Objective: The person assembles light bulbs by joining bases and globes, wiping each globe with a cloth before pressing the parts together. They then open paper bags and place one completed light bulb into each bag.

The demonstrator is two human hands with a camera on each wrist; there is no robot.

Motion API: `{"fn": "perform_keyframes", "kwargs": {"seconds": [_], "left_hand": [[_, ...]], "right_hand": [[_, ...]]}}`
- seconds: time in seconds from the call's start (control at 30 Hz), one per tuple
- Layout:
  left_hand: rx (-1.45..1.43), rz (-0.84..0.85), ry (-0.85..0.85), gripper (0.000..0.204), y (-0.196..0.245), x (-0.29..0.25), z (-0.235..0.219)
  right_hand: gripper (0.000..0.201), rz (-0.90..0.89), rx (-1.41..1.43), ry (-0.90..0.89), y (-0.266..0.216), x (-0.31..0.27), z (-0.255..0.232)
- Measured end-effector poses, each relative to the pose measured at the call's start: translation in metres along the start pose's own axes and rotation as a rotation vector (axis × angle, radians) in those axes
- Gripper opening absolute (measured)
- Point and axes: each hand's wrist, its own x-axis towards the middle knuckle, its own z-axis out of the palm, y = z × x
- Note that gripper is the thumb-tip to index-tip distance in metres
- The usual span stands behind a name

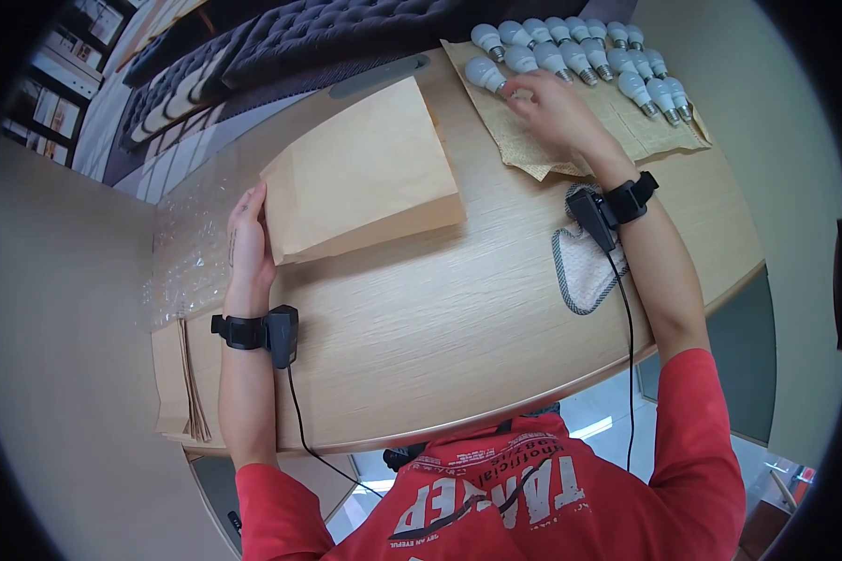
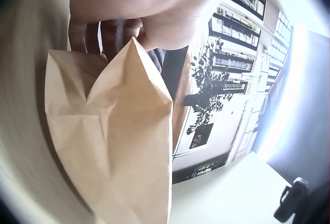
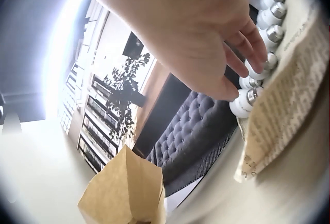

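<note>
A brown paper bag (image 1: 365,178) lies on its side on the table, its opening toward the right. At its left end my left hand (image 1: 249,238) grips the bag; in the left wrist view the fingers (image 2: 111,36) reach behind the creased paper. My right hand (image 1: 561,117) is over the light bulbs at the back right, fingers spread and slightly bent. Its fingertips are right at the metal base of the nearest left bulb (image 1: 483,72). In the right wrist view the thumb tip overlaps that white bulb (image 3: 240,105).
Several white bulbs (image 1: 633,89) lie in rows on a printed brown paper sheet (image 1: 646,136). A small cloth (image 1: 585,276) lies under the right forearm. Clear plastic wrap (image 1: 196,238) and a stack of folded paper bags (image 1: 180,388) are at the left edge.
</note>
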Motion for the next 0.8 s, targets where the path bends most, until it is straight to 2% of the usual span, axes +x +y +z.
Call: {"fn": "perform_keyframes", "kwargs": {"seconds": [0.1, 0.2, 0.3, 0.4, 0.47, 0.57, 0.67, 0.77, 0.8], "left_hand": [[0.005, -0.037, 0.003, 0.024, 0.002, -0.002, 0.002], [0.061, -0.047, 0.003, 0.022, 0.004, -0.005, 0.004], [0.138, -0.025, 0.001, 0.022, 0.002, -0.002, 0.0], [0.212, -0.049, -0.017, 0.023, 0.004, -0.005, 0.0], [0.293, -0.096, -0.042, 0.023, 0.01, -0.008, 0.003], [0.777, -0.072, -0.119, 0.024, 0.029, -0.026, 0.016], [1.324, 0.479, 0.042, 0.015, 0.043, -0.036, 0.031], [1.221, 0.837, -0.157, 0.02, 0.062, -0.049, 0.066], [1.146, 0.919, -0.272, 0.028, 0.064, -0.05, 0.079]], "right_hand": [[0.027, -0.135, -0.046, 0.11, 0.018, -0.006, 0.024], [0.027, -0.158, -0.026, 0.153, 0.012, -0.001, 0.02], [0.034, -0.03, 0.072, 0.032, -0.023, 0.004, -0.002], [0.045, 0.211, 0.432, -0.368, -0.054, 0.003, -0.015], [0.043, 0.219, 0.487, -0.424, -0.077, -0.006, -0.017], [0.045, 0.19, 0.498, -0.51, -0.105, -0.015, -0.03], [0.042, 0.045, 0.567, -0.532, -0.095, -0.014, -0.021], [0.033, -0.075, 0.761, -0.455, -0.097, -0.02, -0.015], [0.031, -0.104, 0.837, -0.416, -0.099, -0.021, -0.015]]}}
